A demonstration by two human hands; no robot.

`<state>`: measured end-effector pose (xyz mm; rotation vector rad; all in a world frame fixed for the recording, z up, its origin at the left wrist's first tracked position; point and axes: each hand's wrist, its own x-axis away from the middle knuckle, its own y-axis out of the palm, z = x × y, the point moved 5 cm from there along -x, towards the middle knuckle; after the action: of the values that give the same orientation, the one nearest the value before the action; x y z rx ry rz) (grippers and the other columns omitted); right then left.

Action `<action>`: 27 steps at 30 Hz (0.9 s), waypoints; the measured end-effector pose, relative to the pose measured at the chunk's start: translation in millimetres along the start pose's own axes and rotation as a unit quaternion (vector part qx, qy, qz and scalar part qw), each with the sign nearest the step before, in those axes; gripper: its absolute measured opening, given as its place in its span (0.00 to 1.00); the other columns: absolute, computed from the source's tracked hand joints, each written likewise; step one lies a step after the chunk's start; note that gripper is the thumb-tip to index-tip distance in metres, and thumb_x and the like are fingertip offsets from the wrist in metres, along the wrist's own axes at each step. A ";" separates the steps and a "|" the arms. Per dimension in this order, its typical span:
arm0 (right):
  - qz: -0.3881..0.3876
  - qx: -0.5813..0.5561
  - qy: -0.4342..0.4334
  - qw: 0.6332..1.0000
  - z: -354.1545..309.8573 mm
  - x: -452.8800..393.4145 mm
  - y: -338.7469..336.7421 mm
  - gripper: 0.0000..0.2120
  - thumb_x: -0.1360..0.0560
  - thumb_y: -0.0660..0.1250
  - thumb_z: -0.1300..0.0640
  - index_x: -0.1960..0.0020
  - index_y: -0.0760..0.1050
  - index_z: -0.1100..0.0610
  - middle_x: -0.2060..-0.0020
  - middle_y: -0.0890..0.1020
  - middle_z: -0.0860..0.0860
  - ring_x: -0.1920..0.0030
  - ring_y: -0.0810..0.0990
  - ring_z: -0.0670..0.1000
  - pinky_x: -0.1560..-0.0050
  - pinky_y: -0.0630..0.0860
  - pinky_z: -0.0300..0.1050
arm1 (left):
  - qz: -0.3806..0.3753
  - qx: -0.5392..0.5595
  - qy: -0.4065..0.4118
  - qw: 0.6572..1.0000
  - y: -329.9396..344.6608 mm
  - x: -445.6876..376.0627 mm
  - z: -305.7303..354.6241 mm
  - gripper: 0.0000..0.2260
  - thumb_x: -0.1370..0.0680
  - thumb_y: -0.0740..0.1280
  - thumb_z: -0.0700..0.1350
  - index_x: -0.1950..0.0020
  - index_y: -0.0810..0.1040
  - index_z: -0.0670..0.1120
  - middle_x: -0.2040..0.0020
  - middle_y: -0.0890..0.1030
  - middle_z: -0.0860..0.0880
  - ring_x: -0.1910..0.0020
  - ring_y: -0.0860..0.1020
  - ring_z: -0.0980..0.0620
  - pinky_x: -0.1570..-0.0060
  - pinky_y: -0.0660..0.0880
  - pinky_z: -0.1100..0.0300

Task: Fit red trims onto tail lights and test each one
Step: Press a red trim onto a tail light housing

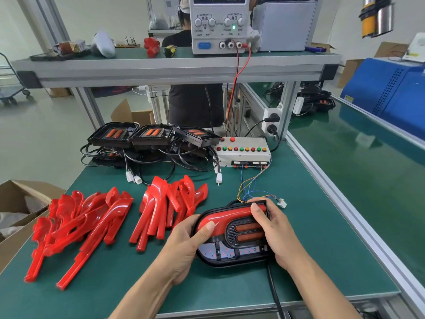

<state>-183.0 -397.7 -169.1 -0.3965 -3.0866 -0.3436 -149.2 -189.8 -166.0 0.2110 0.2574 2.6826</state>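
A person's two hands hold one black tail light (232, 236) on the green worktop (310, 249), close to its near edge. The left hand (184, 247) grips the light's left end, thumb pressing a red trim (225, 218) seated along its top. The right hand (273, 229) grips the right end, fingers curled over the trim. Loose red trims (92, 222) lie heaped toward the left edge. More tail lights (151, 134) sit stacked at the far edge beside a button box (243, 153).

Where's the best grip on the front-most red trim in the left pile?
Judging by its pose, take the trim by its long straight stem, coming from above. The stem lies flat on the mat, pointing toward the near edge and free of the pile; its wide curved end is tangled under other trims. Pinch across the narrow stem and slide it out toward you.
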 end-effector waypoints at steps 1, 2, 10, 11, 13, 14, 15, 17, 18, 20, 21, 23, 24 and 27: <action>0.003 -0.006 -0.001 1.000 -0.4 -0.2 0.5 0.15 0.24 0.72 0.46 0.43 0.79 0.53 0.51 0.86 0.60 0.52 0.86 0.62 0.52 0.84 0.60 | 0.002 0.005 0.000 1.000 -0.2 0.0 -0.3 0.18 0.23 0.70 0.46 0.37 0.79 0.38 0.41 0.84 0.40 0.37 0.80 0.39 0.33 0.74 0.45; 0.006 -0.010 -0.001 1.000 -0.7 0.1 0.8 0.15 0.24 0.74 0.46 0.43 0.79 0.54 0.51 0.85 0.60 0.52 0.86 0.62 0.53 0.84 0.59 | 0.005 0.008 -0.001 1.000 -0.6 0.1 -0.1 0.18 0.23 0.70 0.46 0.37 0.79 0.38 0.41 0.84 0.40 0.37 0.80 0.38 0.33 0.74 0.45; 0.023 -0.030 0.000 0.999 -2.0 1.5 2.7 0.16 0.27 0.74 0.45 0.45 0.80 0.54 0.50 0.85 0.64 0.53 0.87 0.64 0.56 0.84 0.57 | 0.001 0.006 0.008 1.000 1.0 -1.0 4.6 0.16 0.23 0.70 0.45 0.37 0.79 0.39 0.41 0.85 0.42 0.38 0.81 0.41 0.37 0.77 0.53; 0.022 -0.034 0.006 0.999 -2.8 1.8 3.8 0.16 0.27 0.74 0.45 0.45 0.80 0.54 0.51 0.85 0.64 0.53 0.87 0.65 0.57 0.84 0.58 | -0.003 0.007 0.006 1.000 1.4 -1.3 6.3 0.16 0.23 0.70 0.45 0.37 0.79 0.39 0.41 0.85 0.42 0.38 0.81 0.41 0.36 0.77 0.52; 0.024 -0.042 0.012 0.999 -5.5 2.3 4.1 0.15 0.26 0.74 0.45 0.45 0.80 0.54 0.51 0.85 0.63 0.53 0.87 0.65 0.57 0.84 0.58 | -0.011 0.020 -0.002 1.000 2.1 -1.8 9.6 0.18 0.23 0.71 0.47 0.37 0.79 0.40 0.40 0.84 0.42 0.37 0.81 0.42 0.35 0.76 0.50; 0.028 -0.043 0.012 0.999 -7.5 2.5 4.1 0.15 0.26 0.74 0.45 0.44 0.80 0.53 0.51 0.86 0.63 0.53 0.87 0.65 0.58 0.84 0.58 | -0.015 0.039 -0.010 0.999 2.3 -1.2 10.3 0.18 0.23 0.73 0.47 0.36 0.80 0.40 0.40 0.84 0.41 0.37 0.80 0.42 0.35 0.76 0.50; 0.030 -0.045 0.012 0.998 -9.3 2.8 4.5 0.15 0.25 0.74 0.45 0.44 0.80 0.53 0.51 0.86 0.62 0.53 0.87 0.65 0.58 0.84 0.58 | -0.019 0.064 -0.016 0.998 2.6 -0.4 10.2 0.18 0.23 0.74 0.47 0.36 0.80 0.41 0.38 0.83 0.40 0.36 0.80 0.41 0.34 0.76 0.48; 0.036 -0.049 0.017 0.998 -9.2 4.3 5.2 0.13 0.25 0.73 0.46 0.45 0.80 0.52 0.51 0.86 0.62 0.53 0.87 0.65 0.58 0.84 0.58 | -0.022 0.102 -0.020 0.994 3.3 2.6 9.4 0.18 0.23 0.74 0.48 0.37 0.80 0.42 0.37 0.82 0.39 0.36 0.80 0.41 0.34 0.75 0.44; 0.038 -0.049 0.021 0.998 -8.2 4.8 4.7 0.13 0.25 0.72 0.47 0.46 0.80 0.52 0.51 0.86 0.62 0.52 0.87 0.66 0.58 0.84 0.59 | -0.018 0.107 -0.017 0.994 3.5 4.1 8.9 0.17 0.24 0.73 0.48 0.37 0.81 0.43 0.37 0.82 0.38 0.37 0.80 0.41 0.36 0.76 0.44; 0.034 -0.033 0.024 0.999 -8.9 5.7 3.2 0.11 0.25 0.71 0.48 0.47 0.81 0.51 0.49 0.86 0.61 0.50 0.86 0.66 0.55 0.84 0.61 | -0.005 0.100 -0.008 0.995 2.6 6.7 8.4 0.13 0.23 0.74 0.45 0.39 0.82 0.45 0.38 0.82 0.39 0.39 0.81 0.43 0.38 0.77 0.45; 0.026 -0.002 0.016 1.000 -11.8 5.8 1.5 0.08 0.25 0.71 0.49 0.47 0.82 0.50 0.49 0.86 0.59 0.49 0.86 0.64 0.52 0.85 0.59 | -0.002 0.095 -0.006 0.995 1.9 7.5 8.5 0.12 0.22 0.73 0.44 0.39 0.82 0.46 0.38 0.82 0.39 0.39 0.81 0.43 0.38 0.76 0.44; 0.014 0.143 -0.030 0.989 -26.8 6.0 -3.3 0.06 0.24 0.72 0.46 0.48 0.82 0.45 0.48 0.86 0.49 0.45 0.85 0.51 0.47 0.82 0.42 | -0.001 0.089 0.000 0.996 0.0 8.0 10.5 0.13 0.23 0.74 0.43 0.39 0.82 0.45 0.39 0.83 0.39 0.39 0.81 0.42 0.38 0.76 0.44; 0.006 0.240 -0.059 0.969 -35.6 5.6 -3.9 0.11 0.26 0.72 0.41 0.45 0.81 0.42 0.46 0.85 0.44 0.43 0.83 0.44 0.44 0.78 0.36 | -0.004 0.086 0.005 0.996 0.0 7.9 12.6 0.13 0.24 0.74 0.43 0.40 0.82 0.45 0.39 0.83 0.39 0.40 0.81 0.42 0.40 0.78 0.47; 0.007 0.520 -0.214 0.827 -64.3 8.5 17.0 0.30 0.29 0.64 0.27 0.35 0.78 0.44 0.39 0.78 0.36 0.35 0.72 0.41 0.32 0.65 0.41 | -0.020 0.080 0.027 0.996 6.1 6.8 21.0 0.13 0.26 0.74 0.43 0.42 0.83 0.46 0.41 0.84 0.39 0.43 0.82 0.44 0.44 0.79 0.54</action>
<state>-188.1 -393.5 -102.4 -0.4581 -3.0169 1.5508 -153.8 -189.2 -143.6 0.1807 0.4895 2.6307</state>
